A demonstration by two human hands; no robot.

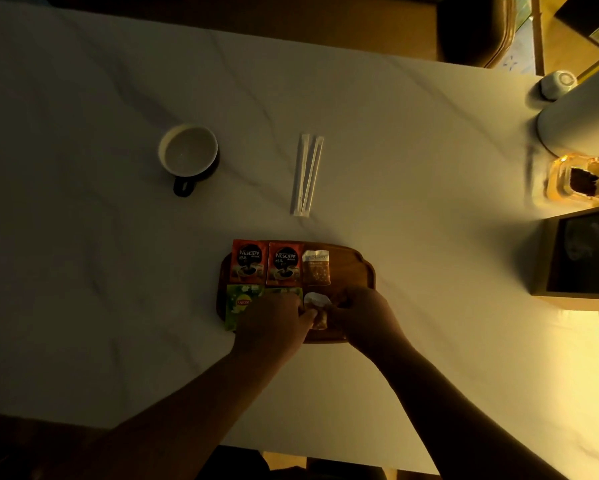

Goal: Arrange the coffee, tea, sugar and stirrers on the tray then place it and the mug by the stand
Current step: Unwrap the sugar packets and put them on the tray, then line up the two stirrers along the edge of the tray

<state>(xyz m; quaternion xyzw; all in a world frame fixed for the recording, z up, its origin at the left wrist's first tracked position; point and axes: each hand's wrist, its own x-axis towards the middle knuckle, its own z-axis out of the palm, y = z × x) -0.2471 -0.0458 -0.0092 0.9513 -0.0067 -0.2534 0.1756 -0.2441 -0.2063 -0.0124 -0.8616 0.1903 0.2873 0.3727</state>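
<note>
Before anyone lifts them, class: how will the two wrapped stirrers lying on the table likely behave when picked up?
The wrapped stirrers look long, thin and probably very light, so they may flex. They lie loose and slightly splayed on the table, so they could separate if pinched at one end. Their smooth wrappers may slip.

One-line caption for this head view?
Both hands set a sugar sachet on the wooden tray beside coffee and tea packets; stirrers and mug wait on the table.

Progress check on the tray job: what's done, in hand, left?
Done: two coffee sachets, a tea bag and one sugar packet lie on the tray. In hand: left hand and right hand set the second sugar packet. Left: stirrers, mug, moving everything.
</note>
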